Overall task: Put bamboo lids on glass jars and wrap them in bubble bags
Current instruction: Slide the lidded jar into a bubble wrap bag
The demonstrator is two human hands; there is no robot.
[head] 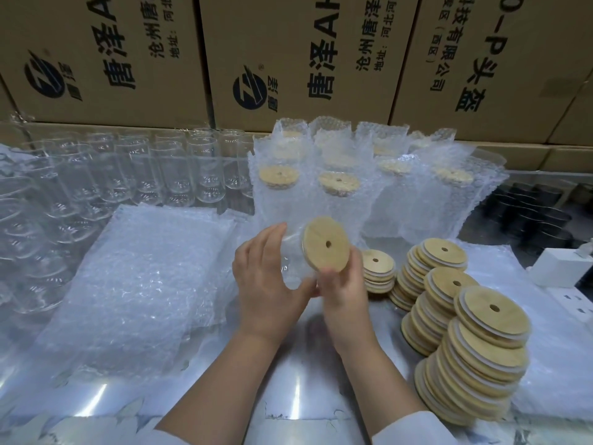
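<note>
Both hands are working at the centre of the view. The left hand point(266, 284) is wrapping its fingers round the body of a glass jar point(293, 248), tipping the mouth toward the right hand point(345, 284). The right hand is gripping a bamboo lid point(325, 244) by its edge and seating it on the jar's mouth. The tilt probably lets the lid be pushed on squarely. Supplies are sitting within reach around the hands:

- **Loose lids:** the lid stacks point(475, 342) are standing at 4 o'clock, beside the right hand.
- **Bags:** the flat bubble bags point(138, 277) are lying at 8 o'clock, ready for the left hand.
- **Jars to do:** the bare jars point(128, 175) are waiting at 10 o'clock.
- **Finished jars:** the wrapped jars point(340, 184) are standing at 12 o'clock, out of the way on the counter point(298, 396).
</note>
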